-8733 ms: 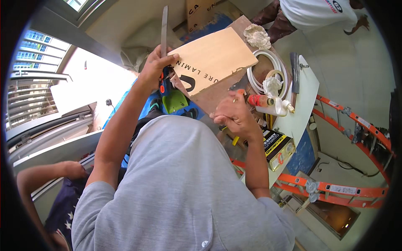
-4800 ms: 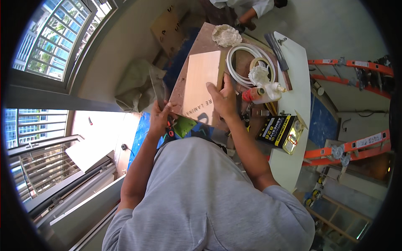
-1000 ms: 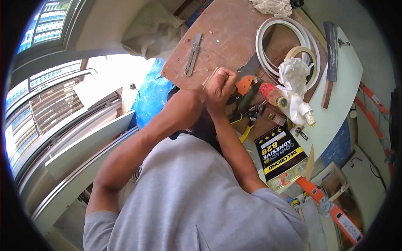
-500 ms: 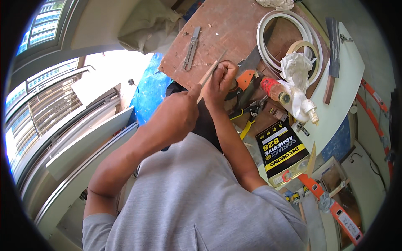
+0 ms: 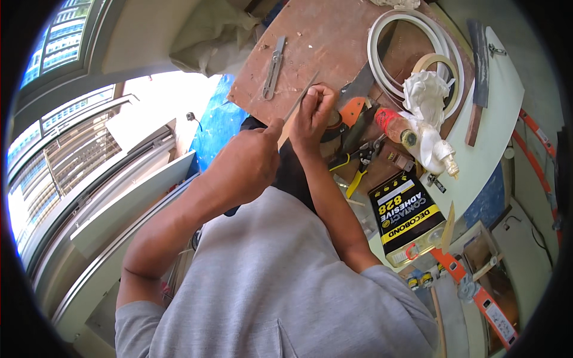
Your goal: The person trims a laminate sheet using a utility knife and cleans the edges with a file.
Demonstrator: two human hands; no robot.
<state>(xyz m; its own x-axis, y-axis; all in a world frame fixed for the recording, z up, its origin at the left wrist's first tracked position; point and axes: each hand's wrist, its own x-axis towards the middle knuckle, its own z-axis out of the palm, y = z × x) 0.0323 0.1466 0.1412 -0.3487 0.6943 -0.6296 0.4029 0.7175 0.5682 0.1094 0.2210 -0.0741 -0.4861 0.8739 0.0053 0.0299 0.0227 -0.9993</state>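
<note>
My left hand (image 5: 249, 161) is closed on the near end of a thin grey metal file (image 5: 299, 102), which points up and to the right. My right hand (image 5: 314, 116) is closed beside it, with thumb and fingers pinching a narrow strip of light wood (image 5: 286, 130). The file lies along the strip, close to my right thumb; exact contact between them is hard to see. Much of the strip is hidden by my hands. Beyond them, a grey utility knife (image 5: 273, 68) rests on the brown worktable (image 5: 322, 36).
Right of my hands lie an orange-handled saw (image 5: 353, 111), yellow-handled pliers (image 5: 361, 164) and a reddish bottle (image 5: 394, 125). White edging coils (image 5: 373, 51), crumpled white cloth (image 5: 427, 92) and a black-and-yellow adhesive can (image 5: 406, 218) are farther right. An orange level (image 5: 486, 307) stands lower right.
My left hand has drawn the file slightly back, down and to the left along the wood strip. My right hand stays nearly in place. The whole view has shifted a little.
</note>
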